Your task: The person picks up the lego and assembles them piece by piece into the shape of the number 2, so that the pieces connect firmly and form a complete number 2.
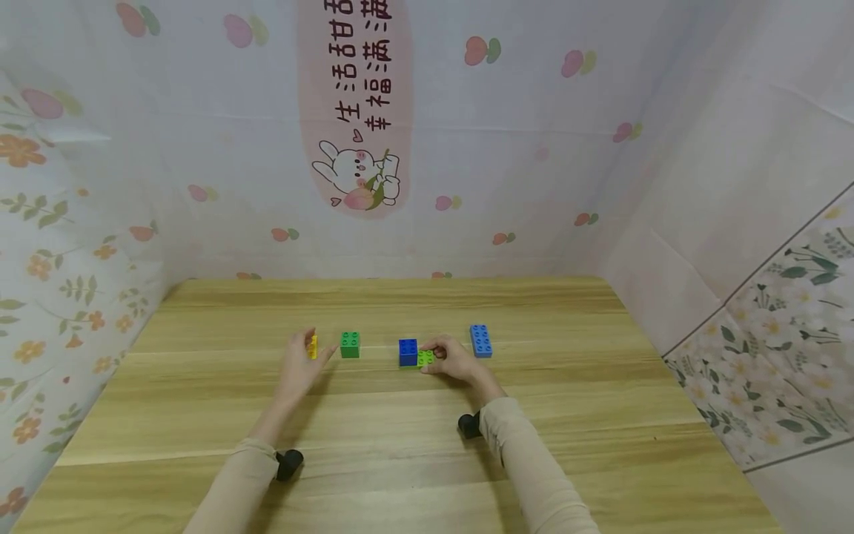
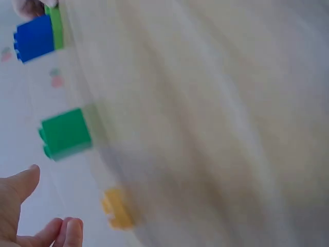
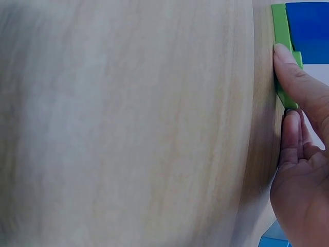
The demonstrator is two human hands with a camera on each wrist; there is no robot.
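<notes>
My left hand reaches over the wooden table with straight, spread fingers, right beside a small yellow brick. In the blurred left wrist view the hand holds nothing, with the yellow brick just off its fingertips. A dark green brick stands to the right of it. My right hand pinches a flat lime green brick lying on the table against a dark blue brick.
A longer light blue brick lies just right of my right hand. Patterned cloth walls close off the table at the back, left and right. The bricks stand in a row across the table's middle.
</notes>
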